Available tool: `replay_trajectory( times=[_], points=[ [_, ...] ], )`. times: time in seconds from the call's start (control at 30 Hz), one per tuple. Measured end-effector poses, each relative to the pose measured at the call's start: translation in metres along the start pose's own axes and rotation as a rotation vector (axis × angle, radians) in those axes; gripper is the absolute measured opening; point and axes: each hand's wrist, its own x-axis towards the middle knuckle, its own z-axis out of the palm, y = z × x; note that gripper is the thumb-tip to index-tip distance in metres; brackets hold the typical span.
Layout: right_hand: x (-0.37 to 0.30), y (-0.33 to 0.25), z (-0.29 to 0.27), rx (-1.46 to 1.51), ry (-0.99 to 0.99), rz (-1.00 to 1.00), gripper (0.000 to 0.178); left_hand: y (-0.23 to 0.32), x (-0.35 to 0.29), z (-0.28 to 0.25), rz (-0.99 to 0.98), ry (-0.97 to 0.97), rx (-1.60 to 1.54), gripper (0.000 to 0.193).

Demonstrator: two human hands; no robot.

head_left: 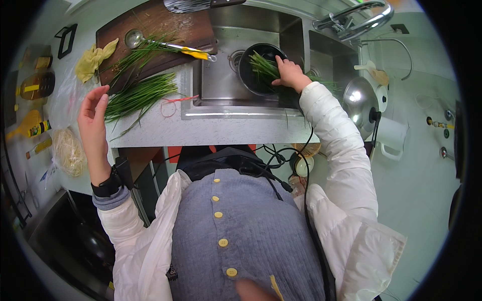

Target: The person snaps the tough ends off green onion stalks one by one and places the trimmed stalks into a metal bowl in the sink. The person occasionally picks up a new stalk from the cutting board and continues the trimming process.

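My right hand (291, 75) grips a bunch of green chives (262, 67) over a black bowl (247, 75) in the steel sink. The cut tips point into the bowl, while long leaves trail out past my wrist over the sink divider. My left hand (93, 115) is raised at the counter's left, fingers loosely curved and holding nothing. Just right of it lies a larger pile of chives (143, 95) on the counter, against the wooden cutting board (155, 20). Loose chives, a ladle (134, 38) with a yellow-trimmed handle and a cleaver (193, 4) rest on the board.
A red tie (172, 102) lies by the sink rim (236, 113). The faucet (351, 22) arches over the second basin. A metal lid (359, 103) and white jug (392, 135) stand right; a yellow cloth (95, 60), oil bottle (37, 86) and dried noodles (69, 152) are left.
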Motion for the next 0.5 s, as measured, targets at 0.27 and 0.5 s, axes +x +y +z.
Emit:
replay_trajectory(
  times=[0.27, 0.5],
  points=[
    [0.010, -0.022, 0.040, -0.182, -0.037, -0.110, 0.071, -0.023, -0.004, -0.011, 0.009, -0.029, 0.097, 0.022],
    [0.042, -0.015, 0.088, -0.290, -0.143, -0.051, 0.071, -0.033, -0.001, -0.013, 0.032, -0.099, 0.205, 0.023]
  ],
)
